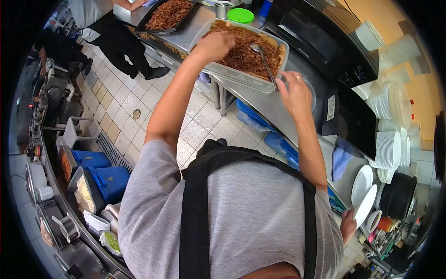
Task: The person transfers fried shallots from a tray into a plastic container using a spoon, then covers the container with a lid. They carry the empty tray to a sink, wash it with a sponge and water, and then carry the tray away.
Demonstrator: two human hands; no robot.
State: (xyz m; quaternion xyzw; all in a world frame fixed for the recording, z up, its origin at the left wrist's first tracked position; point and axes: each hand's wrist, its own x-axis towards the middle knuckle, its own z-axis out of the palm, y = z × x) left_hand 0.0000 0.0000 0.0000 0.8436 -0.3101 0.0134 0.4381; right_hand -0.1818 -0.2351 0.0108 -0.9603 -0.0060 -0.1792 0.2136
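A clear plastic container filled with brown crumbly food rests on the steel counter. My left hand is over the container's left part, its fingers bent down at the food; whether they pinch any of it is hidden. A metal spoon lies in the container, its bowl on the food and its handle over the near right edge. My right hand is at the near right corner beside the handle end, thumb and fingers apart.
A black tray of similar food is at the back left, near a person in dark trousers. Right of the container are a microwave, a black box and stacked white plates. Another person's hand holds a plate at lower right.
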